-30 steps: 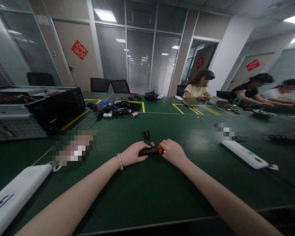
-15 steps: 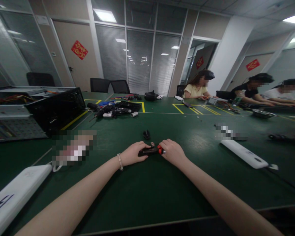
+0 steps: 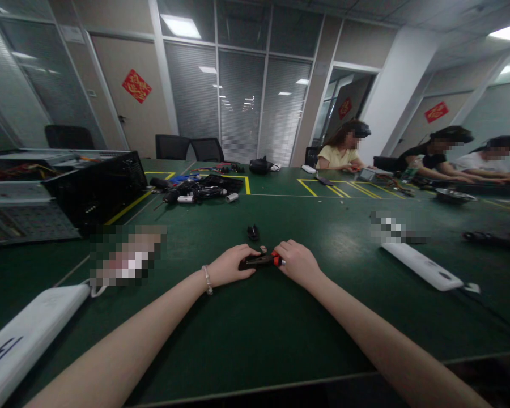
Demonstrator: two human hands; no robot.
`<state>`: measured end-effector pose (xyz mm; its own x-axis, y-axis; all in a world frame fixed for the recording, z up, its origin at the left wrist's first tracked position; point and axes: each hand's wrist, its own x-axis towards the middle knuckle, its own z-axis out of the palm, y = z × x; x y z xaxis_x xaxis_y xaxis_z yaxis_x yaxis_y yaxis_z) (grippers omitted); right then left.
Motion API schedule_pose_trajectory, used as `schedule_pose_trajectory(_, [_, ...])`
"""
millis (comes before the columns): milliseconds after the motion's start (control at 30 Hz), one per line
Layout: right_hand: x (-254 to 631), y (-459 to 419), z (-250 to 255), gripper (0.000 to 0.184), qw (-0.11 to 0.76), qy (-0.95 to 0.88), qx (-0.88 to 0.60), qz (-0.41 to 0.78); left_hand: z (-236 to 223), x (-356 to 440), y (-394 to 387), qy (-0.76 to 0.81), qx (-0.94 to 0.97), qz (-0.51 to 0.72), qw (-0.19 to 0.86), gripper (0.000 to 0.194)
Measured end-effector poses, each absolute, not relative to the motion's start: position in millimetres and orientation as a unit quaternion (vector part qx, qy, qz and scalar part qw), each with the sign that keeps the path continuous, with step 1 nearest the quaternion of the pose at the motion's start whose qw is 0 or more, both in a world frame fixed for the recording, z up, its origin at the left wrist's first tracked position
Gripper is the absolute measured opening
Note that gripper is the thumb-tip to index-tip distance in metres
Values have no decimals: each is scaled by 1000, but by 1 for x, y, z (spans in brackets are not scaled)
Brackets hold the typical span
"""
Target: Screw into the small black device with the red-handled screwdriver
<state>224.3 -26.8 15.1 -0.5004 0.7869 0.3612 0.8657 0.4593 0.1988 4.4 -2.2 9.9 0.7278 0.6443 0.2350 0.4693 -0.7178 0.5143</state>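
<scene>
Both of my hands meet low over the green table, near its middle. My left hand (image 3: 234, 263), with a bracelet at the wrist, is closed, thumb and fingers around a dark elongated piece (image 3: 260, 260). My right hand (image 3: 298, 262) has its fingers closed on a red-and-black piece (image 3: 276, 258) that meets the dark piece's right end. A small silvery spot shows beside those fingers; the exact kind of either piece is unclear. Just behind them is a tiny copper-coloured bit (image 3: 263, 249). Farther back lies a small black part (image 3: 253, 232), touched by neither hand.
An opened computer case (image 3: 97, 198) stands at the left. Beyond my hands lies a pile of black tools and parts (image 3: 204, 190). White power banks (image 3: 34, 323) lie at both sides, and a metal bowl (image 3: 454, 196) stands farther right. Several people work at the far right.
</scene>
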Motion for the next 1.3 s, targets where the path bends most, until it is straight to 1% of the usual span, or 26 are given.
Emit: schedule_pose_trajectory(1300, [225, -27, 15, 17, 113, -848, -486, -179, 8, 5, -1, 314, 901, 205, 219, 39])
